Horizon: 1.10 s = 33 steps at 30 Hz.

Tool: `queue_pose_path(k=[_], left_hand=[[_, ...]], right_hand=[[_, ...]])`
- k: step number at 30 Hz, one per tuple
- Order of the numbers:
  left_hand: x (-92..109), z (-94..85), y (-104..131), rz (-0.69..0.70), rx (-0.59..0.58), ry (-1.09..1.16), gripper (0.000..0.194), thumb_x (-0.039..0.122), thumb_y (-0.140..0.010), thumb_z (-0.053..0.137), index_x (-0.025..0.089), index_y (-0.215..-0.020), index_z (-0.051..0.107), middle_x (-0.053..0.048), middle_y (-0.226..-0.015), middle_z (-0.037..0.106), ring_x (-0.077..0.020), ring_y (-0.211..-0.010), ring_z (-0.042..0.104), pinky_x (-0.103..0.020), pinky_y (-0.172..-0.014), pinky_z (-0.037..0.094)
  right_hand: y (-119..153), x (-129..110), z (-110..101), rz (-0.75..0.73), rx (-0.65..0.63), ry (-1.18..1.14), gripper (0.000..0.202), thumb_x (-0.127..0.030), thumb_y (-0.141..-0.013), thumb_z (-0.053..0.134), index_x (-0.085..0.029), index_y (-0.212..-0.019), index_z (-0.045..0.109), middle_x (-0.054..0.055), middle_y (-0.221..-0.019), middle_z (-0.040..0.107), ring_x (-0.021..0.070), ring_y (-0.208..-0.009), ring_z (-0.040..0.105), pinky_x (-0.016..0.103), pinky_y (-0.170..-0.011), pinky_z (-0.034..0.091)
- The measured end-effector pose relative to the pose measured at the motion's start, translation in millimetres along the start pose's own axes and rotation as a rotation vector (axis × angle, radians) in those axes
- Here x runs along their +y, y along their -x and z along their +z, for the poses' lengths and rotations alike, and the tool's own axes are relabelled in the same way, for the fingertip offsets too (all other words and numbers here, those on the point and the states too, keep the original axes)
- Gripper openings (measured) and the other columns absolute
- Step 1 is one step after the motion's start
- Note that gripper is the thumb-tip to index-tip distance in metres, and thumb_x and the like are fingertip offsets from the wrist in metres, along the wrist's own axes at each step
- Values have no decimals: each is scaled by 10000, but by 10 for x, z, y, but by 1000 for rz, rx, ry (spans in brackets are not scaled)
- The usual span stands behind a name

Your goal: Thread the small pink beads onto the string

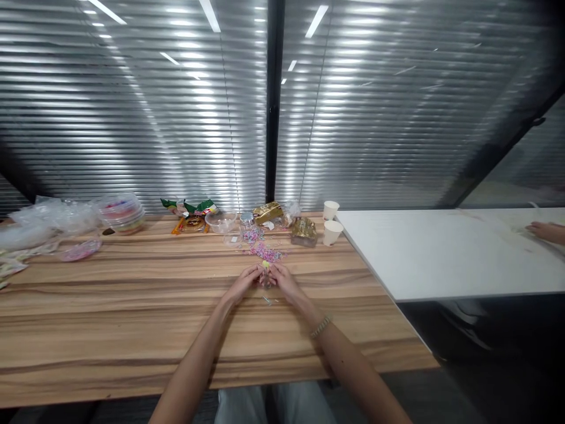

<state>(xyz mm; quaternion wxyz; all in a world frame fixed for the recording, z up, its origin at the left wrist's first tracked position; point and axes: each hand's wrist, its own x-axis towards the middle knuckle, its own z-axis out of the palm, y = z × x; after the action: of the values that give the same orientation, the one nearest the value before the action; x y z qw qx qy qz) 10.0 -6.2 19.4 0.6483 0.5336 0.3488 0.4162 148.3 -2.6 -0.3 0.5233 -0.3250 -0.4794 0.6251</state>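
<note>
Both hands meet over the middle of the wood-patterned table (132, 306). My left hand (249, 278) has its fingers closed at the left side of a small item with a yellow-green top (265, 265). From the right, my right hand (282, 278) pinches the same item, a beaded bracelet on its wrist. Something small and dark hangs below the fingertips, too small to make out. Just beyond the hands lies a pile of pink and purple small pieces (266, 253), with a second pile (253, 235) behind it. A few thin bits (267, 301) lie nearer me.
Two paper cups (332, 233), gold packets (304, 231), a clear bowl (220, 222) and green-topped packets (200, 207) stand at the back. Stacked tubs (120, 213) and plastic bags (53, 219) are left. A person's hand (547, 232) is over the white table (397, 259) at right.
</note>
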Motion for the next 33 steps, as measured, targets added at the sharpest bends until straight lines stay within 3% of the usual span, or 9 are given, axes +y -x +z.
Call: queue_pose_path(k=[8, 11, 14, 19, 24, 27, 33], left_hand=[[-11, -85, -3, -48, 67, -13, 328, 467, -698, 608, 155, -666, 512, 36, -571, 432, -68, -498, 349, -197, -436, 232], [11, -88, 0, -71, 81, 61, 306, 437, -684, 625, 148, -664, 525, 42, -561, 412, -55, -476, 318, -188, -398, 156], [22, -77, 1, -81, 142, 123, 290, 403, -645, 666, 142, -659, 542, 46, -553, 416, -47, -467, 326, -176, -389, 155], [-28, -87, -24, -47, 240, 50, 304, 410, -634, 682, 130, -640, 565, 51, -525, 433, -37, -425, 313, -175, -386, 186], [-112, -117, -50, 97, 266, -198, 316, 437, -725, 604, 137, -632, 572, 23, -549, 499, -81, -486, 426, -199, -470, 328], [-127, -117, -40, 241, 250, -409, 302, 424, -782, 552, 138, -697, 599, -19, -652, 571, -131, -617, 514, -240, -587, 409], [-84, -78, -1, 395, 247, -633, 249, 387, -828, 499, 165, -770, 595, -46, -785, 571, -165, -767, 536, -267, -689, 434]], right_hand=[[27, 1, -17, -141, -92, 373, 464, -616, -790, 443, -180, -654, 525, -24, -537, 454, 104, -504, 387, 233, -495, 312], [42, -19, -38, -258, -122, 574, 427, -518, -865, 391, -175, -697, 582, 5, -608, 545, 126, -575, 464, 242, -568, 361], [52, -33, -61, -332, -159, 711, 322, -377, -902, 388, -183, -858, 642, 45, -817, 653, 154, -720, 553, 261, -689, 405], [54, -14, -117, -418, -158, 1006, 257, -211, -897, 394, -182, -951, 643, 74, -903, 667, 168, -781, 577, 268, -726, 406], [68, -23, -146, -425, -157, 1203, 233, -193, -889, 417, -195, -876, 650, 82, -844, 666, 174, -746, 568, 254, -687, 391], [79, -32, -132, -418, -143, 1239, 220, -209, -887, 431, -209, -947, 643, 88, -898, 673, 185, -775, 579, 252, -683, 392], [101, -2, -79, -360, -48, 1193, 270, -228, -894, 400, -223, -1004, 647, 82, -906, 685, 180, -741, 596, 250, -658, 395]])
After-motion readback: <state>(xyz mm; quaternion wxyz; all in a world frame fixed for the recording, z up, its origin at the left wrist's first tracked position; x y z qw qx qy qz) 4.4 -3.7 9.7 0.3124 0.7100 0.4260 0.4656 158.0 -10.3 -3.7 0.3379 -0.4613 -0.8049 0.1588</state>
